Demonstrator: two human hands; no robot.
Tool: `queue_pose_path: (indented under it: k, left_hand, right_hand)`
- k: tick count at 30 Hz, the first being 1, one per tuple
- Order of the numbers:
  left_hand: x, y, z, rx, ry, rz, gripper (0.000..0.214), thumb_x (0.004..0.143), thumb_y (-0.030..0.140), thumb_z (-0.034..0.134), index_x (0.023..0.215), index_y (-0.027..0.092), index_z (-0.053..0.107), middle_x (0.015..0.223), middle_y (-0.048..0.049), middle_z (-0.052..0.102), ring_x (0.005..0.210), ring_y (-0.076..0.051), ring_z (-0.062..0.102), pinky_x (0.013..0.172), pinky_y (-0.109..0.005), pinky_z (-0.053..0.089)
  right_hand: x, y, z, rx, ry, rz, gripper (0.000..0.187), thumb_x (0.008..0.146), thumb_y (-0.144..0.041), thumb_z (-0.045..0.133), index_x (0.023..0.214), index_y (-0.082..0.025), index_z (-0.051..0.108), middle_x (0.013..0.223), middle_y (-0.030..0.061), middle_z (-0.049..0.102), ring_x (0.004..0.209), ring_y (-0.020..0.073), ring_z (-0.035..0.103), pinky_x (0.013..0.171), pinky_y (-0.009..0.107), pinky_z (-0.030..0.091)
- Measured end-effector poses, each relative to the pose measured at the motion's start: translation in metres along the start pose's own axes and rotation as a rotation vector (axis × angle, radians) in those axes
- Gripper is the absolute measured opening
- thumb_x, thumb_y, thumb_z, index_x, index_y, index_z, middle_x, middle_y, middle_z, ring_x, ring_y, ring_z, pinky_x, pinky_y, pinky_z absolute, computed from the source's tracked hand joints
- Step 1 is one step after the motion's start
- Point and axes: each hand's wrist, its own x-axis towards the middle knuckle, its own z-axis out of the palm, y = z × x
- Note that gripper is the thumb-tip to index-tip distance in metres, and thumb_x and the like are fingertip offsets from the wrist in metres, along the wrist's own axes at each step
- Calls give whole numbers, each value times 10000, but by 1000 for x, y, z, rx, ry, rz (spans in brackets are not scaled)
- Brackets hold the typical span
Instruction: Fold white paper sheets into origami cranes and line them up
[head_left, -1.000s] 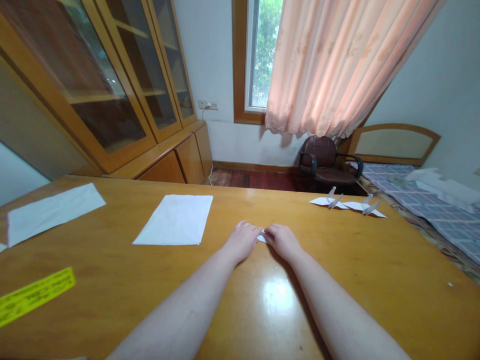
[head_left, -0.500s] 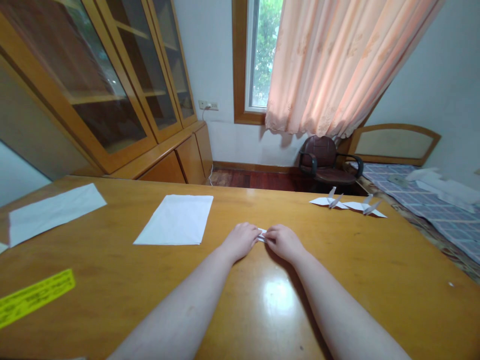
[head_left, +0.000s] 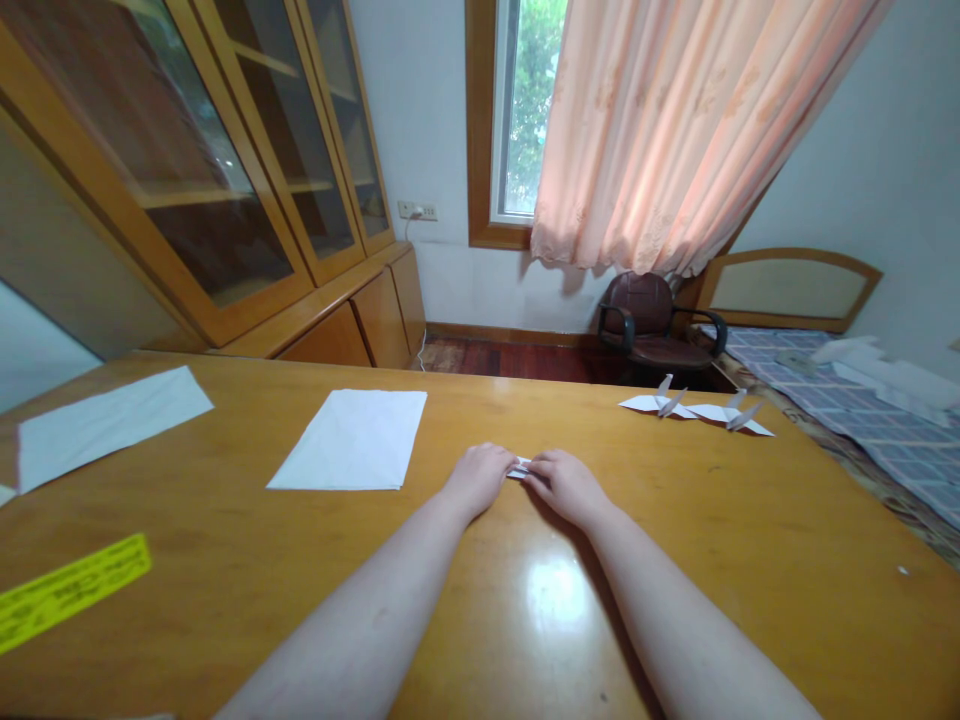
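Note:
My left hand [head_left: 480,475] and my right hand [head_left: 564,482] meet at the middle of the wooden table [head_left: 225,570]. Both have their fingers curled and pinched on a small folded piece of white paper [head_left: 519,467], of which only a sliver shows between them. The paper lies low on the tabletop. A flat white sheet [head_left: 352,438] lies to the left of my hands.
Two folded paper cranes [head_left: 660,401] [head_left: 729,413] sit at the table's far right. Another white sheet [head_left: 105,422] and a yellow strip [head_left: 67,590] lie at the left. Beyond the table stand a glass-door cabinet [head_left: 225,170], a dark chair [head_left: 649,320] and a bed [head_left: 862,400].
Both hands have crept slightly away from me with the folded paper; the pinch on it stays the same.

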Motion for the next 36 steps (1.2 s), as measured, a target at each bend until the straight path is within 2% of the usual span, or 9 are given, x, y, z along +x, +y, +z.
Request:
queue_pose_path:
  k: [10, 22, 27, 32, 36]
  left_hand:
    - [0, -3, 1, -18, 20, -1, 238, 858, 258, 456, 974, 242, 663, 918, -47, 676, 876, -200, 574, 781, -302, 408]
    - [0, 2, 0, -43, 26, -8, 243, 848, 221, 442, 954, 237, 660, 924, -34, 677, 874, -186, 578, 790, -297, 417]
    - [-2, 7, -5, -65, 39, -16, 277, 868, 262, 407, 967, 214, 661, 929, -54, 673, 897, -186, 578, 830, -305, 415]
    - [0, 4, -2, -86, 31, -6, 228, 824, 358, 522, 932, 222, 669, 916, -50, 678, 875, -200, 583, 792, -303, 420]
    - [2, 1, 2, -104, 10, -27, 221, 835, 351, 515, 862, 221, 691, 859, -47, 689, 823, -187, 593, 761, -285, 415]
  right_hand:
    - [2, 1, 2, 194, 19, 133, 244, 869, -315, 482, 904, -205, 698, 811, 49, 650, 775, 155, 564, 726, 252, 405]
    - [4, 0, 1, 105, -3, 243, 201, 842, -290, 507, 797, -197, 680, 779, 40, 649, 735, 147, 553, 660, 233, 368]
    - [4, -2, 0, 72, -4, 241, 219, 851, -297, 488, 792, -198, 673, 774, 37, 643, 719, 146, 549, 640, 238, 358]
    - [4, -4, 0, 77, -16, 244, 232, 856, -308, 479, 792, -198, 672, 770, 41, 641, 717, 150, 553, 627, 245, 358]
    - [3, -6, 0, 83, -21, 204, 244, 863, -323, 476, 789, -195, 670, 764, 38, 637, 714, 142, 553, 629, 240, 358]
